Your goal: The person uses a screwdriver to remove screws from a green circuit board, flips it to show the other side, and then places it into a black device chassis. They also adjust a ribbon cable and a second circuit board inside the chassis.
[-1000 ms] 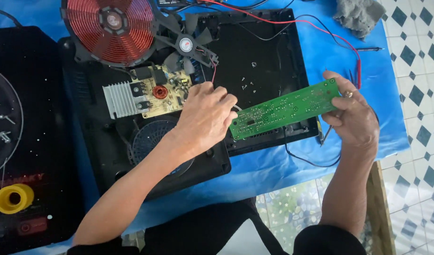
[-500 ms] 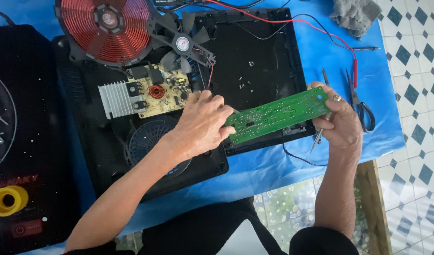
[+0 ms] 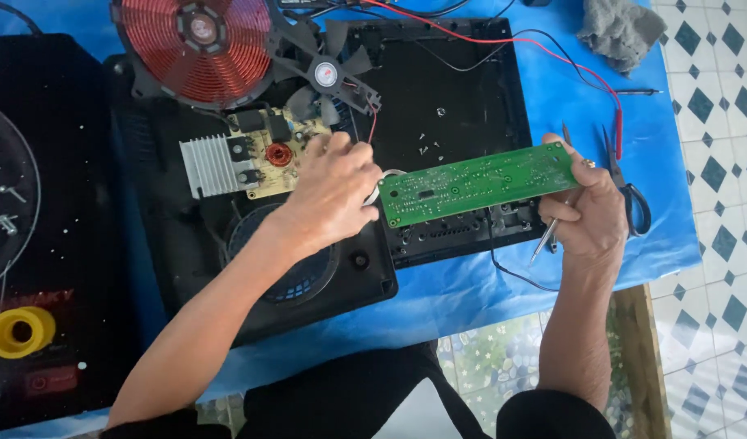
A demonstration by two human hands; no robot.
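Green circuit board is gripped endwise between left hand and right hand, wrists bent inward.

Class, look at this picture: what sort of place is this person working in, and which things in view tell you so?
Probably a small appliance repair bench. An opened induction cooker lies on a blue sheet, its copper coil exposed; both hands hold a green circuit board; scissors lie beside it.

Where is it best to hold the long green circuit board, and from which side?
Probably by its two short ends, coming from the sides. The green circuit board is long, thin and nearly level, solder face up; the right hand holds the right end, the left hand is at the left.
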